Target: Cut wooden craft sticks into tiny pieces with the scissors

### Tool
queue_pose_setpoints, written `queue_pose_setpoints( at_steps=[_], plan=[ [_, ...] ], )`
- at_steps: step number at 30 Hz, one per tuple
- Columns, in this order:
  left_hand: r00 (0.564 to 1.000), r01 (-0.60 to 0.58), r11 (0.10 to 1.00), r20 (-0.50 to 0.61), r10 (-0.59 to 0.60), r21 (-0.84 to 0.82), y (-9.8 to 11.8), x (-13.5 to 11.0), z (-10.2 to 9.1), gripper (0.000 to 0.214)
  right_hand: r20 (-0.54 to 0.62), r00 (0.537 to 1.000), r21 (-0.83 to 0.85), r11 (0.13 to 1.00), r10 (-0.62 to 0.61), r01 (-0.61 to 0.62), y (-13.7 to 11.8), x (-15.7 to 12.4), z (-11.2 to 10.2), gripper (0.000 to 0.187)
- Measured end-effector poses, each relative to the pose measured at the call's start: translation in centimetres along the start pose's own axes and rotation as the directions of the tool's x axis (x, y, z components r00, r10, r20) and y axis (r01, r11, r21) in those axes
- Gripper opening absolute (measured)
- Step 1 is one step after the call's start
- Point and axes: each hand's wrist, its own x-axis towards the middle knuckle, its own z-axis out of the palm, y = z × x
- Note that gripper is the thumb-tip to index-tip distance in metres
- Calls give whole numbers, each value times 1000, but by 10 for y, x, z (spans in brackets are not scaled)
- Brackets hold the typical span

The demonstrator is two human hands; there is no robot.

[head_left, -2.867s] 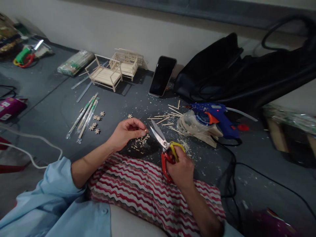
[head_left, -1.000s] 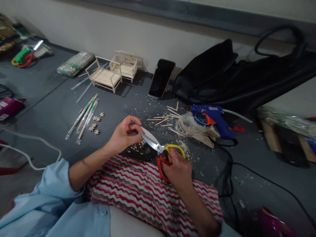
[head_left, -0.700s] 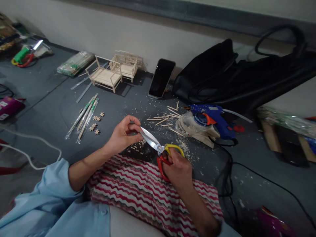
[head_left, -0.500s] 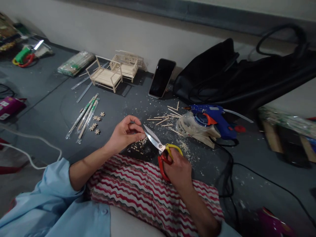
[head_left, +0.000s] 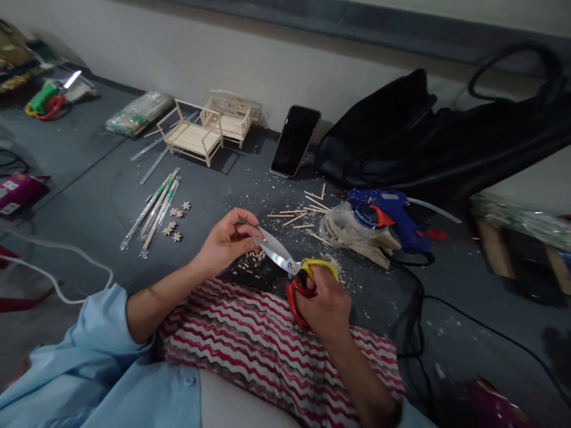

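My right hand [head_left: 325, 300] grips the scissors [head_left: 282, 257] by their red and yellow handles; the blades are parted and point up and left. At the blade tips is my left hand [head_left: 234, 239], thumb and fingers pinched together. Whatever lies in that pinch is too small to make out. Beneath the blades and the left hand, small cut bits of wood [head_left: 252, 261] are scattered on the dark table. Thin wooden sticks [head_left: 292, 214] lie just beyond the scissors.
Two miniature wooden benches [head_left: 194, 139] stand near the wall, beside a propped phone [head_left: 294, 142]. A blue glue gun [head_left: 392, 214] rests on a clear plastic container [head_left: 339, 226] at right. Flower-shaped pieces [head_left: 177, 213] and wrapped sticks [head_left: 154, 211] lie left. A striped cloth [head_left: 263, 345] covers my lap.
The scissor blades have spread apart from nearly closed, with the right hand's handles opening slightly. The left hand keeps its pinch at the tips.
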Motion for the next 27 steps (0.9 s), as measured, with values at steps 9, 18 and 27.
queue_pose_setpoints(
  at_steps=[9, 18, 27],
  plan=[
    [998, 23, 1000, 60, -23, -9, 0, -1, -2, 36, 64, 997, 2, 1000, 31, -31, -1, 1, -3, 11],
    [990, 58, 998, 129, -56, -10, 3, -3, -7, 37, 128, 989, 19, 997, 78, -81, -2, -3, 0, 9],
    [986, -11, 981, 166, -21, 191, 7, 1, -14, 32, 95, 992, 7, 996, 87, -88, 3, -3, 2, 21]
  ],
)
